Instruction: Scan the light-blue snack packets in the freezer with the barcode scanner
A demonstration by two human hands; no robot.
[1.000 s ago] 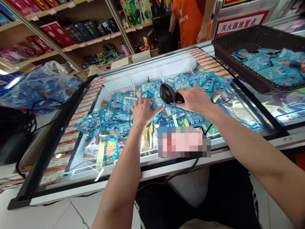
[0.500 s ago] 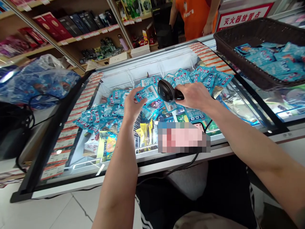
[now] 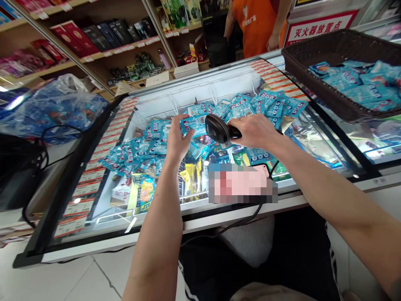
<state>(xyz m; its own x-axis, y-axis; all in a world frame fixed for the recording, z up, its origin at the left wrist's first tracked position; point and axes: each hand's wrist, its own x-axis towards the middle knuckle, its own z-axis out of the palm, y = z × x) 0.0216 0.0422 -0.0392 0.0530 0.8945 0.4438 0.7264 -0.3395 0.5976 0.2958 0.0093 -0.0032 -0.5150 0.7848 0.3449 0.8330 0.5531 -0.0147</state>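
A small blue snack packet (image 3: 196, 125) is pinched between the thumb and fingers of my left hand (image 3: 178, 140), with a barcode on its right part. My right hand (image 3: 254, 133) is wrapped round the handle of a black barcode scanner (image 3: 216, 128). The scanner's head is beside the packet's right end and hides part of what lies behind it. Under and around both hands, many similar blue packets (image 3: 128, 152) are spread over the glass top of a display freezer (image 3: 184, 90).
A dark woven basket (image 3: 300, 69) of blue packets stands at the right. A phone (image 3: 265, 169), partly blurred out, lies at the freezer's front edge near a black cable (image 3: 242, 221). Plastic-wrapped goods (image 3: 56, 108) are at the left. Across the freezer stands a person in orange (image 3: 258, 29).
The packet in my left hand has turned a little and sits more level. The scanner has shifted slightly left and down, closer to the packet. Both hands keep their hold.
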